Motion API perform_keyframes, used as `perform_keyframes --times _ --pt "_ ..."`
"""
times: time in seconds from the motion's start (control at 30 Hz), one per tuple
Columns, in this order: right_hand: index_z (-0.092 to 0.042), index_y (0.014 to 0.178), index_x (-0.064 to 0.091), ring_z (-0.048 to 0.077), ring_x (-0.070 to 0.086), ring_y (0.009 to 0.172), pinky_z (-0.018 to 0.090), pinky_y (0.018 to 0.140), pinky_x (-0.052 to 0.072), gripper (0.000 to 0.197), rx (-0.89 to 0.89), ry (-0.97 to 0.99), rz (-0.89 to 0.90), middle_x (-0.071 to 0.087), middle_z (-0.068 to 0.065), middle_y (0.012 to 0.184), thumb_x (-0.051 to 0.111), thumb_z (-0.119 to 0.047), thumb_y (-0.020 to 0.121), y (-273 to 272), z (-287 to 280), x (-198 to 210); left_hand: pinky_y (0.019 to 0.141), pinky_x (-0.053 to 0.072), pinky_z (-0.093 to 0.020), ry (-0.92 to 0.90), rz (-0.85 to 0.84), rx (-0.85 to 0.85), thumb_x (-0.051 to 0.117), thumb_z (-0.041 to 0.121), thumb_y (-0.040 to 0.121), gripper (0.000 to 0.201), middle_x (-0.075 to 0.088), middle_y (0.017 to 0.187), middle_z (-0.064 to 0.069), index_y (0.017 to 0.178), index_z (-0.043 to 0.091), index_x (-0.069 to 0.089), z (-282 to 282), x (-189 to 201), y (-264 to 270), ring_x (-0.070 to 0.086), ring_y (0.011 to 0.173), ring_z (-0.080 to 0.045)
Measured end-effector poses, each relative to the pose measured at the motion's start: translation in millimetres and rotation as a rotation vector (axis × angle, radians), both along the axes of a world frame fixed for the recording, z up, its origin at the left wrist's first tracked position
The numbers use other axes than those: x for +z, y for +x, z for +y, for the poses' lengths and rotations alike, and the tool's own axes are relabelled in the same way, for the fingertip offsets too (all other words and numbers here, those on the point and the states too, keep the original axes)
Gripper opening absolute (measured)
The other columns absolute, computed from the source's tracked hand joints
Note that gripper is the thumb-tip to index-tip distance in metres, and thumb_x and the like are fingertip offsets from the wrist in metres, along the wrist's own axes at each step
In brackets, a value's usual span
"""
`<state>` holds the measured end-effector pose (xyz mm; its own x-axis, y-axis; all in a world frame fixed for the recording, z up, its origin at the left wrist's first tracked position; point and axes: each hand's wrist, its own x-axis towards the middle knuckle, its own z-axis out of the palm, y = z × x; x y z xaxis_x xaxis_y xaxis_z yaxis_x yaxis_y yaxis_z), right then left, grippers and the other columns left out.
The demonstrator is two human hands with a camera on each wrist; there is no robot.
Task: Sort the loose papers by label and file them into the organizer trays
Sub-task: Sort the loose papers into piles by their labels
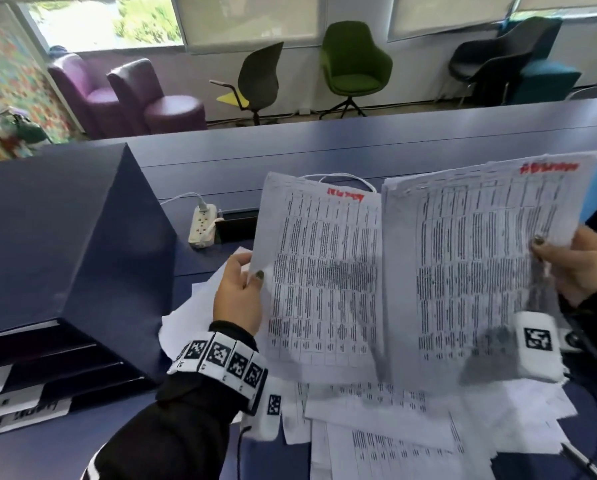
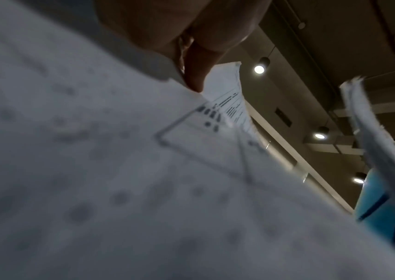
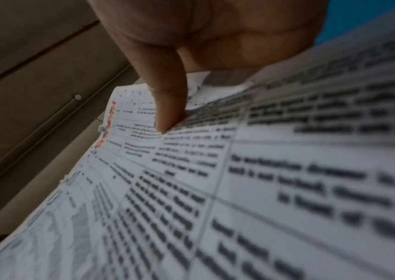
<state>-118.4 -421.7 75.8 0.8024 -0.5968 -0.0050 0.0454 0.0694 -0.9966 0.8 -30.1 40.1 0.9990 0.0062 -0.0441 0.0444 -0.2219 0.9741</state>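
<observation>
two bundles of printed paper are up in the air in front of me, one in each hand. my left hand [image 1: 236,292] pinches the left sheet [image 1: 321,271] at its near side edge, thumb on the front and fingers behind. my right hand [image 1: 581,265] grips the right stack [image 1: 477,258] in the same way, with the thumb [image 3: 167,106] pressed on the printed face. the two bundles overlap a little in the middle. each has a red label [image 1: 345,196] at the top; i cannot read either.

i judge the paper light and floppy. the single sheet will bend and flutter, so i should keep the hold near the middle of a long edge. the stack has several leaves with uneven edges, and these can slide apart if the pinch gets loose.

below both hands, more loose papers [image 1: 394,427] lie in a disordered heap on the counter [image 1: 325,150].

to the left of my left hand stands the dark organizer [image 1: 65,237], with tray slots [image 1: 65,362] one above the other and white tags [image 1: 33,415] on the fronts. a pale edge shows in the top slot; otherwise i cannot tell what is inside.
</observation>
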Motion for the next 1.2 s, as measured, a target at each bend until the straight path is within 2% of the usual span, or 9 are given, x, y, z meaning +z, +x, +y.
perform_keyframes --times 0.2,0.37,0.53,0.63,0.7,0.77,0.9,1.0,1.2 --pt "-0.014 0.096 0.069 0.013 0.065 0.073 0.023 0.058 0.052 0.057 0.154 0.047 0.026 0.073 -0.002 0.085 0.083 -0.028 0.042 1.4 20.0 -5.3 0.070 0.051 -0.020 -0.299 -0.030 -0.005 0.048 0.002 0.095 0.026 0.069 0.094 0.002 0.096 0.028 0.051 -8.6 5.5 -9.5 0.064 0.075 -0.005" --pt "-0.017 0.078 0.076 0.011 0.071 0.071 0.025 0.063 0.058 0.030 0.239 0.198 -0.018 0.074 0.000 0.081 0.070 -0.007 0.051 7.6 43.8 0.0 0.066 0.050 -0.016 -0.208 0.001 -0.101 0.046 0.005 0.097 0.022 0.069 0.099 -0.002 0.099 0.027 0.051 -22.4 -4.4 -14.1 0.066 0.075 -0.004" --pt "-0.006 0.095 0.064 0.012 0.070 0.064 0.023 0.061 0.058 0.093 0.166 0.197 0.153 0.074 0.002 0.072 0.092 -0.032 0.010 20.7 61.9 -33.7 0.079 0.053 -0.028 0.006 0.188 -0.235 0.038 0.003 0.097 0.037 0.065 0.112 -0.006 0.109 0.037 0.044 -37.0 -51.7 -33.0 0.065 0.093 -0.019" --pt "0.006 0.109 0.059 0.021 0.068 0.064 0.038 0.077 0.056 0.052 0.104 0.162 0.306 0.073 0.001 0.066 0.078 -0.005 0.062 30.0 71.7 -62.9 0.067 0.048 -0.013 0.158 0.286 -0.384 0.037 -0.002 0.091 0.055 0.064 0.108 -0.001 0.129 0.037 0.036 -32.7 -79.1 -34.2 0.063 0.090 -0.015" --pt "0.003 0.109 0.061 0.029 0.068 0.081 0.046 0.092 0.049 0.030 0.065 -0.002 0.469 0.073 0.004 0.073 0.066 0.000 0.079 32.6 74.3 -85.4 0.078 0.050 -0.018 0.335 0.285 -0.377 0.040 -0.002 0.088 0.057 0.060 0.117 -0.001 0.134 0.032 0.038 -20.3 -88.9 -27.0 0.059 0.102 -0.016" --pt "0.001 0.113 0.061 0.034 0.062 0.101 0.043 0.099 0.044 0.033 0.084 -0.172 0.634 0.070 0.015 0.098 0.067 -0.005 0.081 33.1 78.3 -104.5 0.101 0.040 -0.029 0.611 0.206 -0.320 0.047 0.004 0.086 0.060 0.049 0.134 -0.004 0.141 0.026 0.035 -1.2 -96.4 -16.5 0.046 0.121 -0.021" --pt "0.002 0.122 0.055 0.034 0.058 0.109 0.037 0.095 0.041 0.041 0.103 -0.323 0.875 0.061 0.019 0.120 0.065 -0.006 0.084 28.3 87.7 -135.2 0.115 0.015 -0.047 1.069 0.265 -0.423 0.066 0.054 0.075 0.096 0.007 0.158 -0.002 0.149 0.034 0.009 33.9 -106.7 -7.1 0.007 0.145 -0.026" --pt "0.003 0.122 0.052 0.034 0.057 0.111 0.037 0.093 0.042 0.040 0.140 -0.395 0.971 0.060 0.020 0.123 0.063 -0.009 0.086 22.0 91.6 -145.7 0.112 0.009 -0.061 1.130 0.382 -0.541 0.070 0.068 0.061 0.120 -0.018 0.157 0.006 0.147 0.041 -0.007 46.1 -117.3 -7.4 -0.012 0.146 -0.025" --pt "0.001 0.125 0.051 0.032 0.056 0.113 0.034 0.095 0.042 0.044 0.197 -0.420 1.023 0.059 0.018 0.125 0.064 -0.015 0.086 22.3 88.7 -141.3 0.112 0.012 -0.062 1.128 0.363 -0.554 0.074 0.062 0.063 0.118 -0.013 0.158 0.012 0.148 0.041 -0.004 57.6 -114.6 2.7 -0.008 0.146 -0.024"
